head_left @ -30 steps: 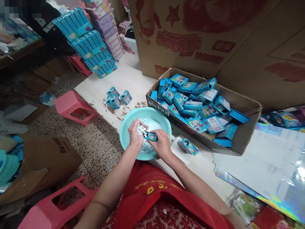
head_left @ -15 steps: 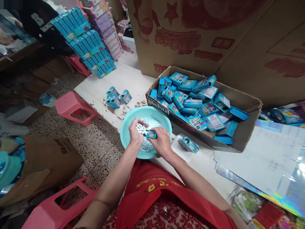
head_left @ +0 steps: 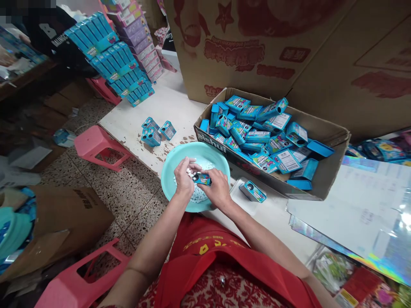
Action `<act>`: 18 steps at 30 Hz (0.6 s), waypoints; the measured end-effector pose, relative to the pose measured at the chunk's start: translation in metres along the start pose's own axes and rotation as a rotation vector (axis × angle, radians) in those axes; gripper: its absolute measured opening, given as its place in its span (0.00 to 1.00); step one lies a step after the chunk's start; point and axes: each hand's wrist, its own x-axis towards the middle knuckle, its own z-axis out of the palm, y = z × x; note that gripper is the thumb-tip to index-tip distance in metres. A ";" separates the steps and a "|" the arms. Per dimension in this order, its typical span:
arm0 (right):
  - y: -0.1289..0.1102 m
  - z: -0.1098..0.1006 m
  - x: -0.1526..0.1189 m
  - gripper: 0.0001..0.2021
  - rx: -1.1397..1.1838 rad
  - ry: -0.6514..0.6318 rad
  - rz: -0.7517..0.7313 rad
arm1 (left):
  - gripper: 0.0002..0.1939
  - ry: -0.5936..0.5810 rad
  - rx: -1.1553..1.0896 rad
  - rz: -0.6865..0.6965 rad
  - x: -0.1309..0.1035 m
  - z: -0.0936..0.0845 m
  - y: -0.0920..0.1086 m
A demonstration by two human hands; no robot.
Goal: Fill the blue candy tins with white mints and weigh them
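Observation:
My left hand (head_left: 185,179) is cupped round some small white candies (head_left: 190,172) above the turquoise basin (head_left: 170,162). My right hand (head_left: 217,188) grips a small blue candy box (head_left: 203,179), tilted so its open end faces the candies in the left palm. More loose white candies (head_left: 199,196) lie in the basin under both hands. To the right, another blue candy box (head_left: 253,191) rests on a flat white scale-like pad (head_left: 236,197), its round hole facing up.
A cardboard carton (head_left: 272,182) full of blue boxes stands right of the basin. Several boxes (head_left: 151,131) stand on the table (head_left: 125,128) behind it. Stacked blue packs (head_left: 112,60) and a large carton (head_left: 257,47) are at the back. Pink stools (head_left: 96,145) stand left.
Fewer white candies show in my left palm now, and its fingers have closed in more. The box in my right hand stays against the left hand. The view has shifted slightly.

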 end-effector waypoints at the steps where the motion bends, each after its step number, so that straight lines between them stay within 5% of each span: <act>1: 0.000 -0.001 0.000 0.15 -0.001 0.000 0.004 | 0.15 -0.018 0.000 0.004 -0.001 0.000 -0.001; 8: 0.010 -0.004 0.004 0.16 0.061 0.001 -0.014 | 0.13 -0.030 -0.091 0.057 0.003 0.000 -0.002; 13: 0.029 -0.017 0.009 0.14 0.243 0.183 -0.059 | 0.11 0.146 0.088 0.140 0.034 -0.034 -0.011; 18: 0.039 -0.013 0.008 0.16 0.321 0.418 -0.067 | 0.04 -0.232 0.838 0.095 0.036 -0.066 -0.053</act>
